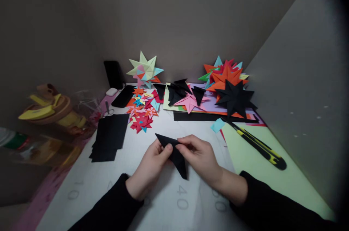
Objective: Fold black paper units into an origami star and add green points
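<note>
Between my two hands, above the middle of the white work surface, is a folded piece of black paper (178, 160) with pointed ends. My left hand (155, 160) grips its left part, thumb on top and fingers hidden underneath. At its upper right edge, the thumb and forefinger of my right hand (200, 154) pinch the paper. One point sticks out to the upper left, another hangs down toward me. Beyond my hands, several similar folded black pieces (177, 93) lie on a pink paper star (190, 103). A stack of black paper squares (110, 134) lies to the left.
A yellow-and-black utility knife (259, 145) rests on pale green paper (245, 165) at the right. Paper stars lean at the back, including a black one (236, 98). Small scissors (108, 108), a black phone (123, 96) and a bottle (40, 149) are at the left.
</note>
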{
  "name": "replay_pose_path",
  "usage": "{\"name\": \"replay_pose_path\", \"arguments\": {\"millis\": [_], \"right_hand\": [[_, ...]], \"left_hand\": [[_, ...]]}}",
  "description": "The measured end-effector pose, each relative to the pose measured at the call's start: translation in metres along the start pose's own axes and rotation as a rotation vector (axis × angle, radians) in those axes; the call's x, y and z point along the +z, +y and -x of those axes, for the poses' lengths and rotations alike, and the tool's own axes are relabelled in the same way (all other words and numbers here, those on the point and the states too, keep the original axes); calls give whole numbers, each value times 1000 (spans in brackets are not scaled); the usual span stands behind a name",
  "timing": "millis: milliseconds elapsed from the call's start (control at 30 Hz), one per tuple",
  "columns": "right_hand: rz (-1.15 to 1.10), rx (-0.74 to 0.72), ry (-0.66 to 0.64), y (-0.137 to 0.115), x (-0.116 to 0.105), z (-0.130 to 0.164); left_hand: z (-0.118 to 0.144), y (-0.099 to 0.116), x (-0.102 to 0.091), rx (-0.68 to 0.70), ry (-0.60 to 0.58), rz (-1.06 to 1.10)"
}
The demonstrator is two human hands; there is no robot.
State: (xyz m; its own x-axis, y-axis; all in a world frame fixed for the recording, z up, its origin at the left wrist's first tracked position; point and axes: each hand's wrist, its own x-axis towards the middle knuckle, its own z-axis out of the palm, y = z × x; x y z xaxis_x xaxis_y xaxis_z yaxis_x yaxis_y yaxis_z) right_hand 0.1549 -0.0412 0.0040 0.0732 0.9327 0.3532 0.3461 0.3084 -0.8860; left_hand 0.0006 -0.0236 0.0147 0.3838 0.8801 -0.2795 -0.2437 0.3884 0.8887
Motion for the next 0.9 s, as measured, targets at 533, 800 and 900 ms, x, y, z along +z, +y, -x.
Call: {"name": "replay_pose_path", "arguments": {"millis": [533, 800, 900], "right_hand": [[10, -239, -56, 2, 3, -1], [-87, -43, -86, 3, 4, -1], [-252, 274, -165, 1, 4, -4]], "left_hand": [[-2, 1, 0, 103, 113, -31], [-1, 5, -3, 90, 93, -110], [-2, 7, -6, 123, 91, -229]]}}
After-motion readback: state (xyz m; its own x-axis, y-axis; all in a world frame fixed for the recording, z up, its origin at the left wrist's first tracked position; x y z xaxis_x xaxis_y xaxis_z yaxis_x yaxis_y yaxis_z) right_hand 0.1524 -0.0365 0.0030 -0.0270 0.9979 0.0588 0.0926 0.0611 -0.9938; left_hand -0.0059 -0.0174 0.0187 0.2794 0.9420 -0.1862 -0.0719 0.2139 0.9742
